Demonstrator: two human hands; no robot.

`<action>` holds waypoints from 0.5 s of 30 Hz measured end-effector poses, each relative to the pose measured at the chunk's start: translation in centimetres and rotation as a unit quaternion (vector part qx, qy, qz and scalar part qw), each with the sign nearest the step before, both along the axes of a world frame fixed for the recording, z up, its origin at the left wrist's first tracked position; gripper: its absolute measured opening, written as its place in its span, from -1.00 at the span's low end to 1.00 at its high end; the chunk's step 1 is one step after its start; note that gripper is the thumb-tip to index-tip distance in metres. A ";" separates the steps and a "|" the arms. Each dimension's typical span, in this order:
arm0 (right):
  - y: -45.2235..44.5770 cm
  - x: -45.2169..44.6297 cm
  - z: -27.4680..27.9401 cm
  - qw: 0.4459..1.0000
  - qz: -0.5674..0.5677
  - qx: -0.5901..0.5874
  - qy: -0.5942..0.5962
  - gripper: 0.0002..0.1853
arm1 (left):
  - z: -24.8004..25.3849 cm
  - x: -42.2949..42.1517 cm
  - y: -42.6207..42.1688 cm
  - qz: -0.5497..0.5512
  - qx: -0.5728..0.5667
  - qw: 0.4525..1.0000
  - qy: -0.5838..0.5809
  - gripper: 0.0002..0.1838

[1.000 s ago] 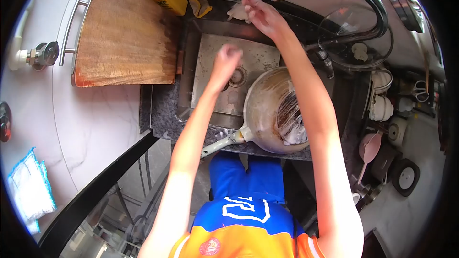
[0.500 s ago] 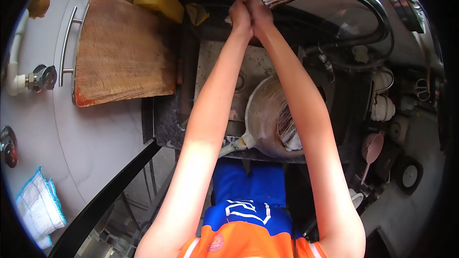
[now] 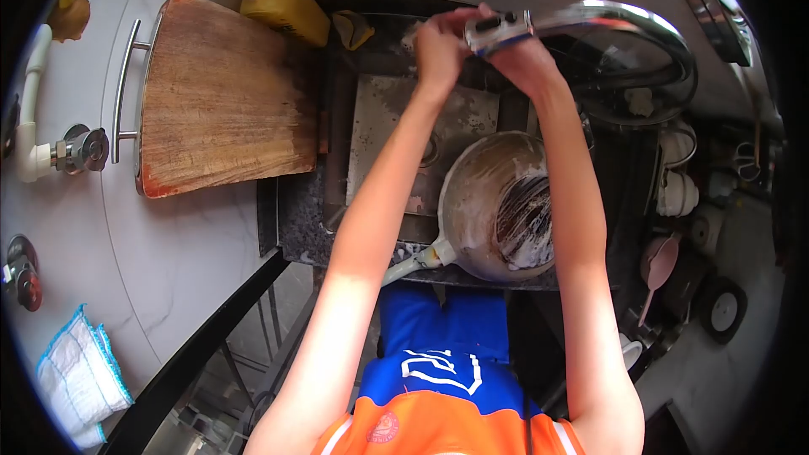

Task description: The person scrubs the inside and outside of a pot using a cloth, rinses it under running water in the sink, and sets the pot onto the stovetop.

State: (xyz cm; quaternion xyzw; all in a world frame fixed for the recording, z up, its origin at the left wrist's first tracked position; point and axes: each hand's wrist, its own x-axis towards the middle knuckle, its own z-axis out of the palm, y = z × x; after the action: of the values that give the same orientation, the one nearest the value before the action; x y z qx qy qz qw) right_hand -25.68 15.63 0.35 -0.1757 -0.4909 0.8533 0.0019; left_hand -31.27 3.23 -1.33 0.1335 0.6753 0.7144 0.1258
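Note:
My left hand [image 3: 440,55] is at the far side of the sink [image 3: 337,143], its fingers curled beside the tip of the chrome faucet head [image 3: 499,32]. Anything inside that hand is hidden. My right hand [image 3: 531,63] lies under the faucet head, which covers most of its fingers, so its grip cannot be made out. Below and between my forearms sits a pan [image 3: 474,202] with white suds and dark brown residue inside. Its pale handle [image 3: 413,264] points to the lower left, over the counter's front edge.
A wooden cutting board [image 3: 227,97] stands left of the sink, near a yellow pump bottle [image 3: 285,10] and a yellow-edged scrap [image 3: 352,29]. A glass lid [image 3: 640,76] is behind the faucet neck. Cups [image 3: 677,192] and a pink ladle [image 3: 659,259] are at right, a cloth [image 3: 83,379] at lower left.
My left hand first rose from over the sink to meet my right hand. Since then my right hand has moved right, under the faucet head, and the faucet has shifted right and down.

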 end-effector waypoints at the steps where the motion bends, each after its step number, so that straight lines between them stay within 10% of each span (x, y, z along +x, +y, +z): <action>1: -0.6 0.6 0.1 0.997 0.058 0.053 0.019 -0.55 | 1.2 1.4 -0.6 0.015 -0.026 0.999 0.012 -0.76; 6: -4.6 3.8 1.5 0.985 0.085 -0.146 0.047 -0.56 | 0.0 5.5 -2.2 0.120 0.134 0.965 -0.189 -0.72; 10: -7.6 3.7 -2.8 0.980 0.012 -0.200 -0.017 -0.58 | -3.8 5.9 -3.8 0.126 0.364 0.807 -0.447 -0.78; 12: -7.8 2.5 -7.8 0.904 0.082 -0.415 0.060 -0.58 | -3.9 5.8 -4.8 0.106 0.287 0.846 -0.437 -0.77; 15: -10.4 1.7 -5.4 0.951 -0.006 -0.300 -0.078 -0.77 | -4.8 5.7 -6.0 0.090 0.189 0.873 -0.441 -0.77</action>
State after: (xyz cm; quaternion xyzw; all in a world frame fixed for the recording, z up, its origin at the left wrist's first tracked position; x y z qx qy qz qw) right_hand -23.95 5.28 -5.04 -0.2374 -0.2103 0.9447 -0.0839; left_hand -25.58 -2.79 -6.11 -0.2352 0.4109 0.8215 0.3178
